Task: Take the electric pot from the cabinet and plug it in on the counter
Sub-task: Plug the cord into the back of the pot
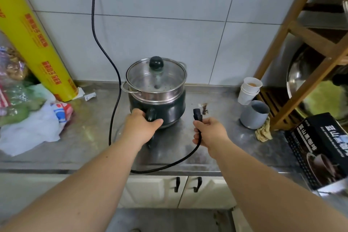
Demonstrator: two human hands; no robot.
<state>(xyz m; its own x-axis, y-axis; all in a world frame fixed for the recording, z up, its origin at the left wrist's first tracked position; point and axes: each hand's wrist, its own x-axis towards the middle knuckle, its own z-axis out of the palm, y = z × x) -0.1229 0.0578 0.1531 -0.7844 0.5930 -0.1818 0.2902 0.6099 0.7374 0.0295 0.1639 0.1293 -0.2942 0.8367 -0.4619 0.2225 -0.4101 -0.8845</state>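
The dark electric pot (169, 111) stands on the steel counter (90, 137) against the tiled wall, with a steel steamer insert and a glass lid (156, 75) with a black knob on top. My left hand (141, 126) grips the pot's handle at its front. My right hand (209, 133) holds the black power cord (105, 51) just below its appliance-end connector (197, 115), which points up, a little right of the pot and apart from it. The cord loops along the counter's front edge, then rises up the wall out of view at the top.
A yellow cling-film roll (35, 41) leans at the left above plastic bags (32, 126). Stacked paper cups (248, 90), a grey cup (254, 115) and a rag sit right of the pot. A wooden rack (301, 43) with a steel bowl and a black box (323, 149) stand at the right.
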